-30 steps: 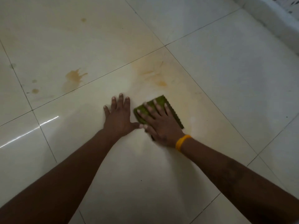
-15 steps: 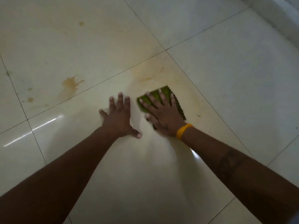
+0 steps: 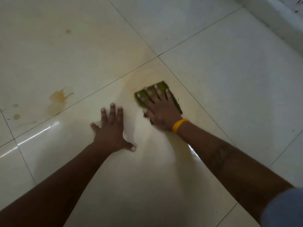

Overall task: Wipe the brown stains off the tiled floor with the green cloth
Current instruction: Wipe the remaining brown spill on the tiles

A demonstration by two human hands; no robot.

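My right hand point(image 3: 161, 109), with a yellow band at the wrist, presses flat with spread fingers on the folded green cloth point(image 3: 161, 86) on the cream tiled floor point(image 3: 229, 82). A faint smeared brownish patch point(image 3: 139, 77) lies just beyond and left of the cloth. My left hand point(image 3: 111, 126) rests flat on the floor beside it, fingers straight. A darker brown splash stain point(image 3: 59, 97) sits on the tile to the left. Small brown drops point(image 3: 16, 116) lie further left, and one spot point(image 3: 68, 31) is farther away.
A white raised ledge point(image 3: 275, 18) runs along the top right corner. Dark grout lines cross the glossy tiles, and a light glare streak point(image 3: 37, 133) shows at the left.
My right hand has pushed the green cloth away from me over the smeared brown patch, which looks fainter. My left hand has stayed planted on the floor.
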